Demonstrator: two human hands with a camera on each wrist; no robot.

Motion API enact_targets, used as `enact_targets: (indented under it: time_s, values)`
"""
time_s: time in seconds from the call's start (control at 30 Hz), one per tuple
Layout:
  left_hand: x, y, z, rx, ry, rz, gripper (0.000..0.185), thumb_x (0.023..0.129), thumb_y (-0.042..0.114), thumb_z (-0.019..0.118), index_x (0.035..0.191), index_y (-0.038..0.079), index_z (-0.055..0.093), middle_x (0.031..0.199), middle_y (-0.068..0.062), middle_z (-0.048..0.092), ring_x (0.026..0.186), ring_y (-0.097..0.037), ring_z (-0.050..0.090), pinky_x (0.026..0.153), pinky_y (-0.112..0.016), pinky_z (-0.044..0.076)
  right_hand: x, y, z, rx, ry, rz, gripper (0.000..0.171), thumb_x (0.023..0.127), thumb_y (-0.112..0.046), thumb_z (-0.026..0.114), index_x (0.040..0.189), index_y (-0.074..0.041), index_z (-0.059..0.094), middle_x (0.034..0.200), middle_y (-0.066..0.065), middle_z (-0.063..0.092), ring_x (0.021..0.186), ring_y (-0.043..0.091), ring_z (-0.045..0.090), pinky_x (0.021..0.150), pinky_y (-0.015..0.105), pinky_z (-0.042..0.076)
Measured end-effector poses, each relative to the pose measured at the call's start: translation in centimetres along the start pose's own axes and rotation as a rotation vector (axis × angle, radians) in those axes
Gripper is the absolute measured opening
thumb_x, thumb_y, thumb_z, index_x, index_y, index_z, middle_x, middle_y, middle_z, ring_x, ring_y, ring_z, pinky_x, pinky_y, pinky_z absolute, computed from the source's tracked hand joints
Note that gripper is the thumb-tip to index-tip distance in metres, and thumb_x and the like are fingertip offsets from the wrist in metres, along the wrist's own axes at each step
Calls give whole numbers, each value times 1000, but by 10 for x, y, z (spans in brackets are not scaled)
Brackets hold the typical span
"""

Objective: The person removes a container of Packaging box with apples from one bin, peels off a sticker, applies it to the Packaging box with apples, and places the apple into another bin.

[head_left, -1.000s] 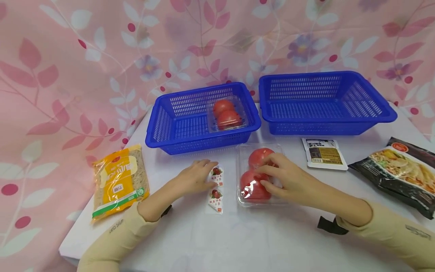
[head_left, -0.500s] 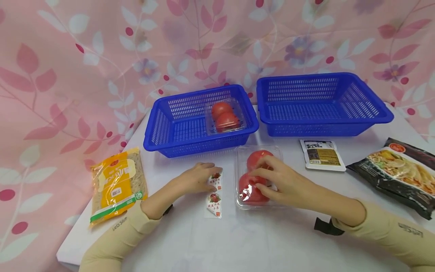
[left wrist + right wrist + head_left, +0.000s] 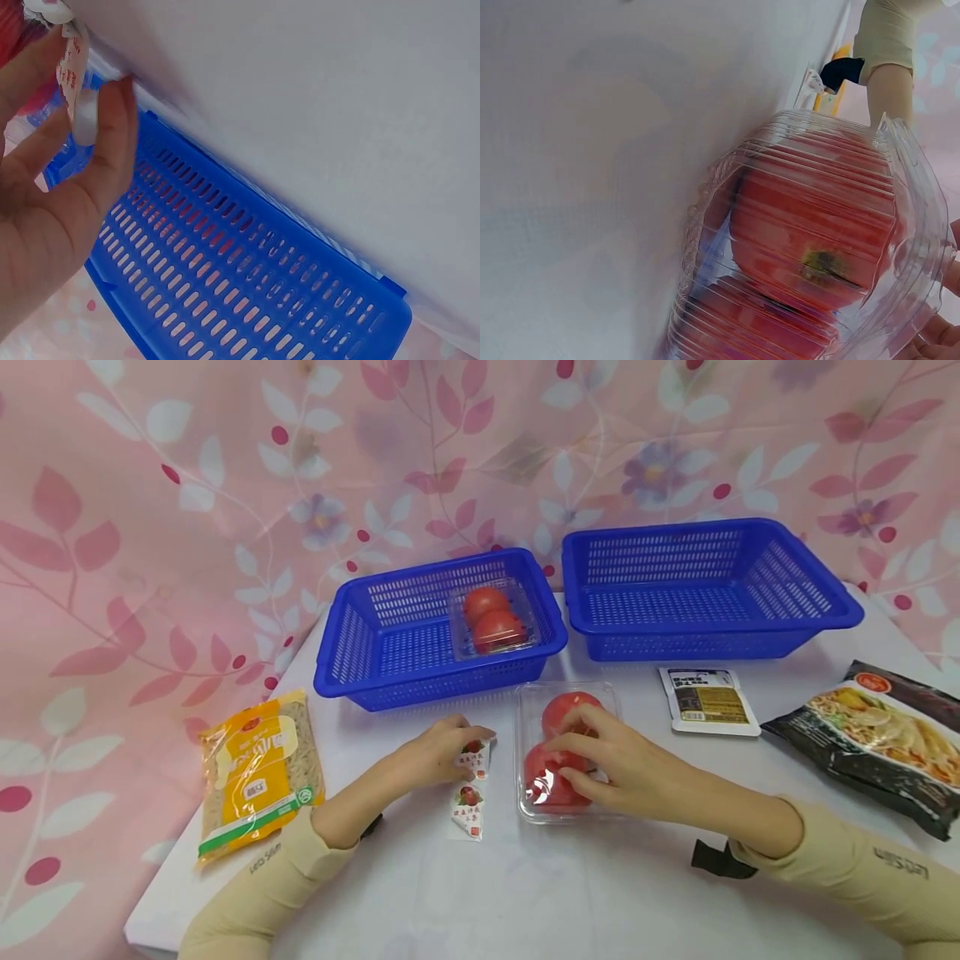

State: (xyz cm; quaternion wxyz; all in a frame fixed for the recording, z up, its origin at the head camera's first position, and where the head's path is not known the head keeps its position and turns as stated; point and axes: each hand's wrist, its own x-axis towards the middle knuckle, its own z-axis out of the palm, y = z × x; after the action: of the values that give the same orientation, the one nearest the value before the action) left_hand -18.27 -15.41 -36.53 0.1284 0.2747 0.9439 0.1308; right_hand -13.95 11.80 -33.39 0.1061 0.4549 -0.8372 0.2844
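In the head view, my left hand (image 3: 438, 756) pinches the upper of two small fruit stickers (image 3: 473, 762), hiding part of it. The left wrist view shows this printed white label between the thumb and fingers, bent at one end. The lower sticker (image 3: 468, 810) lies on the white table with a curled corner. To its right is a clear plastic clamshell box (image 3: 529, 814) holding two red tomatoes (image 3: 546, 772). My right hand (image 3: 611, 760) rests its spread fingertips on the box's lid. In the right wrist view, fingertips (image 3: 951, 277) show at the ridged lid's right edge.
A blue basket (image 3: 442, 685) behind holds another clear box of tomatoes (image 3: 495, 618). A second blue basket (image 3: 697, 643) stands to its right. A yellow food packet (image 3: 258, 772) lies left; a small white-and-gold pouch (image 3: 708, 702) and a black noodle bag (image 3: 877, 743) lie right.
The upper sticker has shifted away from the lower one and tilted, with my left hand at it. My right hand stays on the box of tomatoes; the whole view has drifted slightly.
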Motion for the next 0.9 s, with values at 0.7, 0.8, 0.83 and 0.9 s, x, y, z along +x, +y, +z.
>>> enact_targets:
  time_s: [0.7,0.8,0.83,0.9]
  values:
    - [-16,21,-16,-96,481,200,35,77,5,71,111,4,65,122,-3,56,73,-6,55,64,-14,48,-2,1,1,32,21,-3,25,77,-9,70,102,-10,66,105,2,47,88,11,50,67,22,51]
    - [-20,24,-19,-141,498,241,36,77,2,71,112,2,64,117,-5,57,72,-7,55,63,-13,47,-2,1,0,31,22,-8,25,77,-9,70,102,-10,66,105,2,47,87,11,49,66,22,50]
    - [-22,25,-20,-151,509,254,36,77,1,71,112,2,64,116,-5,57,72,-7,55,64,-14,48,-1,1,0,29,25,-13,26,77,-9,70,102,-10,66,104,2,47,87,11,49,66,21,50]
    - [-24,28,-23,-163,533,281,35,77,0,71,111,2,64,114,-5,58,72,-7,56,64,-14,48,-1,2,0,24,32,-20,26,77,-9,70,103,-9,66,104,3,46,85,11,48,65,20,49]
